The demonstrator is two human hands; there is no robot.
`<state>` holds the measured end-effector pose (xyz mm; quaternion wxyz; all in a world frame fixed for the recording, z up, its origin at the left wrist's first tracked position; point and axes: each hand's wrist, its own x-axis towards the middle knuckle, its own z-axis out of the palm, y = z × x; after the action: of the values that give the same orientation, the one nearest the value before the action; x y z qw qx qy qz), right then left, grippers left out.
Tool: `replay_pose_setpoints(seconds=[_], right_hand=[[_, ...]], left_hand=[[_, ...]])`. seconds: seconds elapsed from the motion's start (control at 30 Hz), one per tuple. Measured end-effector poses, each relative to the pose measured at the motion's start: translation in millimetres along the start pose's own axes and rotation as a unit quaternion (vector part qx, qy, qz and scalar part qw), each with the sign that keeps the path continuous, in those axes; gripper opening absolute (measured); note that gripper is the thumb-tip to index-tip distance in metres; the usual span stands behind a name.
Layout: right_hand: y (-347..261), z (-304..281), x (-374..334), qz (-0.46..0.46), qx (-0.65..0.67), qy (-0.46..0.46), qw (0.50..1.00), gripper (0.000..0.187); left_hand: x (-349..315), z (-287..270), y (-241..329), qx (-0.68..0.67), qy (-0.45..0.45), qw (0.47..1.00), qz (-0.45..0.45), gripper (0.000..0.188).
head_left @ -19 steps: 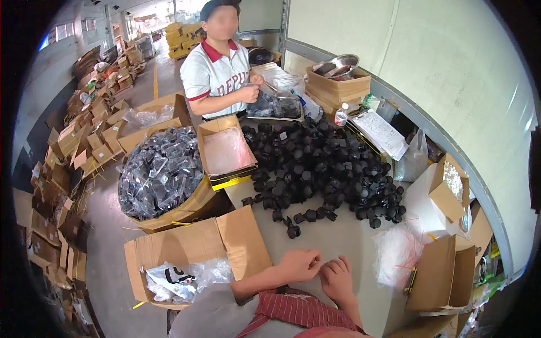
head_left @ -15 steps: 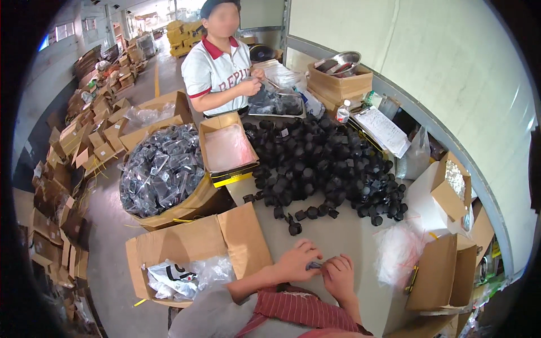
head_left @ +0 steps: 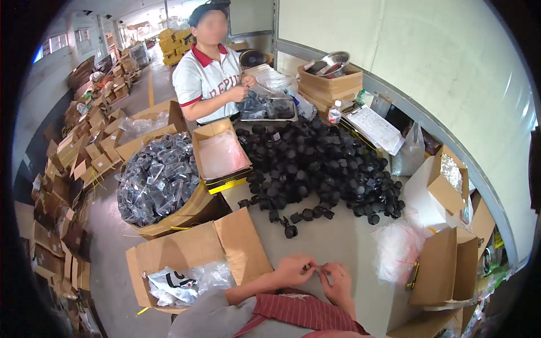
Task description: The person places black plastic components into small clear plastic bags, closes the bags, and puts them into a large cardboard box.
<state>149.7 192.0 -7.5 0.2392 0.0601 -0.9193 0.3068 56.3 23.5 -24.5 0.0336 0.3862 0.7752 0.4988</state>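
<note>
Close to my body, over the near part of the table, my left hand (head_left: 294,271) and my right hand (head_left: 337,281) nearly meet. Both have their fingertips pinched together. Something small lies between them, mostly covered by the fingers and too small to name. Beyond my hands spreads a large heap of small black plastic parts (head_left: 321,160), a few of them loose at its near edge. A bundle of clear plastic bags (head_left: 397,252) rests to the right of my right hand.
An open carton (head_left: 174,253) with plastic bags stands at left, before a big container of bagged black parts (head_left: 158,177). A smaller box (head_left: 222,155) holds thin bags. Across the table a co-worker (head_left: 208,81) handles dark bagged items. An open carton (head_left: 442,270) sits at right.
My hands have drawn a little closer together, fingers pinched tighter. The dark bit seen between them earlier is now mostly hidden. The whole view has shifted slightly.
</note>
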Motion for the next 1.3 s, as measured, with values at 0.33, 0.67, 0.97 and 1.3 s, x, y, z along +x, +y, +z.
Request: replay_pose_setpoints(seconds=[0.33,0.67,0.97,1.3], right_hand=[[-2.9,3.5,-6.4,0.107,0.111,-0.051,0.987,0.017],[-14.0,7.7,2.7,0.025,0.117,-0.065,0.991,0.012],[0.2,-8.8,-10.4,0.033,0.141,-0.098,0.985,0.013],[7.8,-14.7,-23.2,0.014,0.137,-0.059,0.989,0.016]], left_hand=[[-4.3,-3.8,-0.5,0.009,0.000,0.997,0.082,0.012],[-14.8,-26.3,8.2,-0.051,-0.040,0.998,-0.007,0.011],[-16.4,-54.8,-7.8,-0.097,0.014,0.988,-0.116,0.014],[-9.4,-53.1,-4.0,-0.128,-0.019,0.979,-0.159,0.016]])
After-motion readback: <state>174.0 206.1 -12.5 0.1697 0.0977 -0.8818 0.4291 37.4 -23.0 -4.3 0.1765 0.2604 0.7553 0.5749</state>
